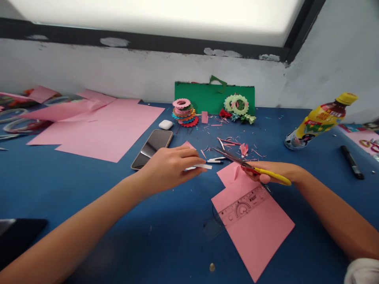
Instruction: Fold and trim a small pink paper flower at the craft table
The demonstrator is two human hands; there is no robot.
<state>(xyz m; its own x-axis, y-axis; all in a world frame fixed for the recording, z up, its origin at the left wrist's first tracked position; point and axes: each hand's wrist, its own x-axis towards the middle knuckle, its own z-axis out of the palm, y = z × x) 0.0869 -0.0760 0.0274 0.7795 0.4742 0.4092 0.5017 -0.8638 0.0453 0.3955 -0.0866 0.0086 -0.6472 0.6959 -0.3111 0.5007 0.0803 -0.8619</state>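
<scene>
My left hand (173,163) pinches a narrow white strip (207,167), probably paper, whose end sticks out past the fingertips. A small pink paper corner (188,144) shows just behind these fingers. In my right hand (278,169) is a pair of scissors (233,157) with yellow and red handles, blades pointing left toward the strip but apart from it. Below the scissors lies a notched pink paper sheet (260,232), with a clear ruler (242,207) across it. A pen (216,161) rests between the two hands.
A phone (154,148) and white earbud case (166,124) lie behind my left hand. Large pink sheets (118,126) spread at left. Stacked scalloped rings (185,112), green card (198,96) and paper scraps (243,150) sit behind. A bottle (319,120) and black marker (351,162) are at right.
</scene>
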